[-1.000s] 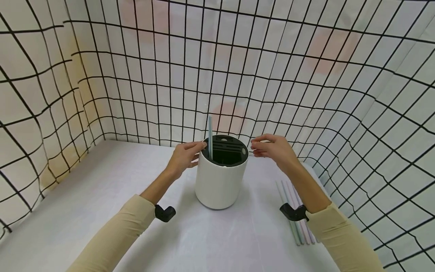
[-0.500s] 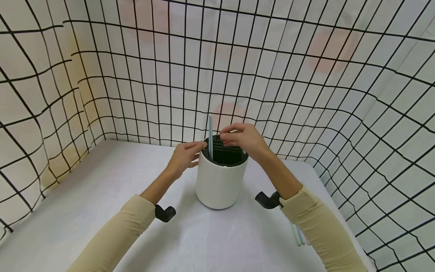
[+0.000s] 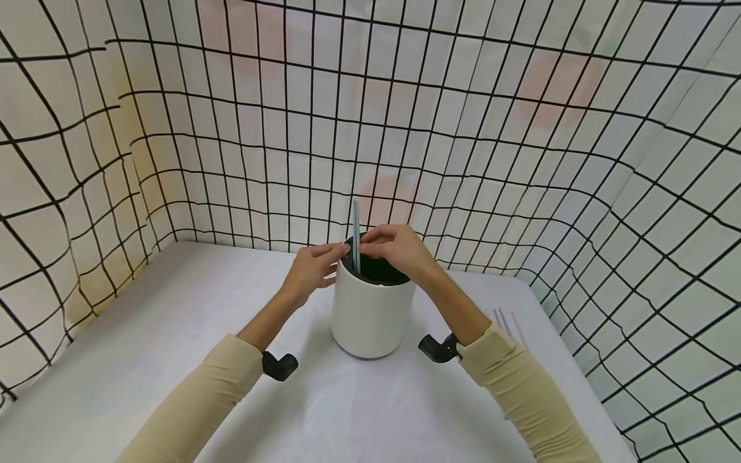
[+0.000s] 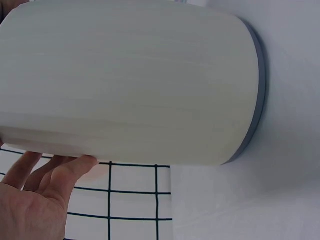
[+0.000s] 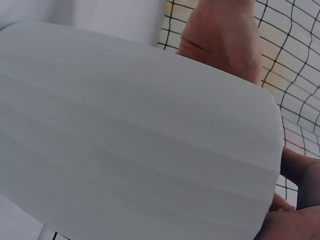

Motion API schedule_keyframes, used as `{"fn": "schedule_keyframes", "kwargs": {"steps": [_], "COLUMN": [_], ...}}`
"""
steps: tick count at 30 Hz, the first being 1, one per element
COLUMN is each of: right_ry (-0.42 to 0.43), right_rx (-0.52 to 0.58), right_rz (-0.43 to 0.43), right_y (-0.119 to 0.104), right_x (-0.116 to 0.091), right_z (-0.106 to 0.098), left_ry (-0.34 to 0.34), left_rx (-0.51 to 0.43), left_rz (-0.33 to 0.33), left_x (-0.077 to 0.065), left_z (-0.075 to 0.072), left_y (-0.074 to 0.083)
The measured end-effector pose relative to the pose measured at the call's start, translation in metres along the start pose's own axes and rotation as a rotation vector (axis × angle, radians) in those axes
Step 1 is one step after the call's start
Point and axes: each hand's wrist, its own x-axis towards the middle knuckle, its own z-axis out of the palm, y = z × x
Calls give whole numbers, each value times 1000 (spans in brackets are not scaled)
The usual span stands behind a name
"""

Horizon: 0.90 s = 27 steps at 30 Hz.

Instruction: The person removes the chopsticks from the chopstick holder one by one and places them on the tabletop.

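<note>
A white cylindrical holder (image 3: 370, 321) with a black slotted top (image 3: 379, 273) stands upright on the table. Pale blue straws (image 3: 356, 222) rise from the left part of its opening. My left hand (image 3: 309, 270) holds the holder at its left rim, one fingertip on the edge and the others on the outer wall. From the right, my right hand (image 3: 399, 251) reaches over the opening, its loosely bent fingertips right beside the blue straws. The holder's wall fills much of the left wrist view and hides the right fingertips in the right wrist view.
More pastel straws (image 3: 501, 318) lie on the white table (image 3: 359, 411) to the right, partly hidden by my right forearm. Black wire mesh (image 3: 312, 128) surrounds the table at the back and both sides.
My right hand has moved left, from beside the holder to over its opening and up to the blue straws. The left hand has stayed on the rim.
</note>
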Motion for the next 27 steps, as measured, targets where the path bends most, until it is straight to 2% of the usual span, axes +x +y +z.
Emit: {"fn": "schedule_keyframes", "kwargs": {"steps": [8, 12, 14, 21, 27], "right_ry": [39, 63, 69, 93, 143], "right_rx": [-2, 3, 40, 192, 254], "right_rz": [-8, 10, 15, 23, -3], "right_y": [1, 0, 0, -8, -17], "right_x": [0, 0, -1, -7, -16], "right_z": [8, 6, 2, -21, -47], "left_ry": [-6, -3, -1, -1, 0], "left_rx": [4, 1, -2, -10, -16], "left_rz": [0, -4, -5, -8, -9], "left_x": [-1, -1, -1, -1, -2], "left_z": [-1, 0, 0, 0, 0], "left_y": [0, 1, 1, 1, 1]}}
